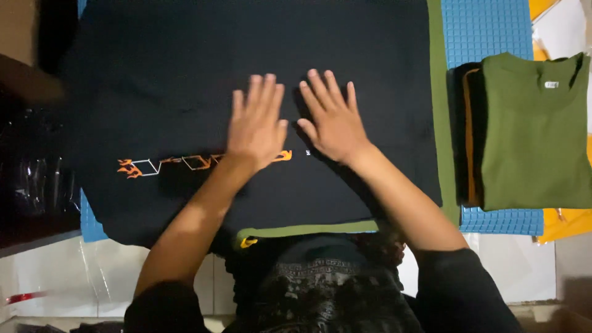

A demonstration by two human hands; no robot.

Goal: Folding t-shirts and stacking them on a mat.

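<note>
Black shirt lies spread flat, centre of scene, on a green garment over a blue gridded mat; orange flame print runs along its near left. Left hand and right hand rest side by side on the cloth, palms down, fingers spread, gripping nothing. Judged: smoothing. Best done with flat, even pressure pushed outward from the middle. Folded green shirt sits on a stack, right, well apart.
</note>
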